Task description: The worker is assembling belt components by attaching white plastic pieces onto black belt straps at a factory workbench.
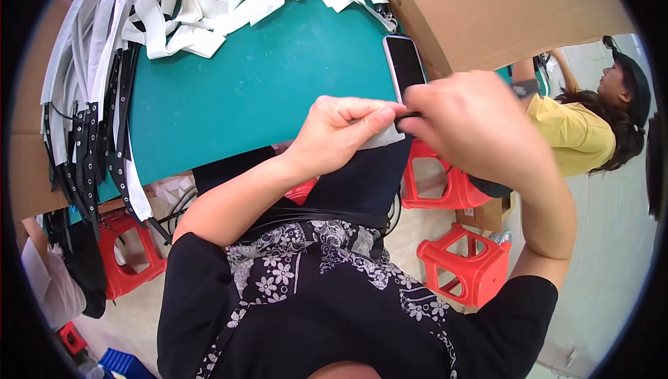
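Note:
Over the table's near right edge, my two hands meet fingertip to fingertip. My left hand (341, 130) is closed, thumb and fingers pinching a white fabric strip (385, 138) whose lower part shows below them. My right hand (463, 118), slightly blurred by motion, is closed on a thin black piece (408, 116) at the strip's end. Fingers hide most of where the white and black parts meet. Just beyond them a phone with a dark screen (405, 62) lies on the green tabletop (264, 87).
White fabric strips (202, 3) pile along the table's far side. Strips with black eyeleted ends (90, 149) hang over its left edge. A cardboard box (501, 10) stands far right. Red stools (465, 264) stand around. A person in a yellow top (574, 128) is at right.

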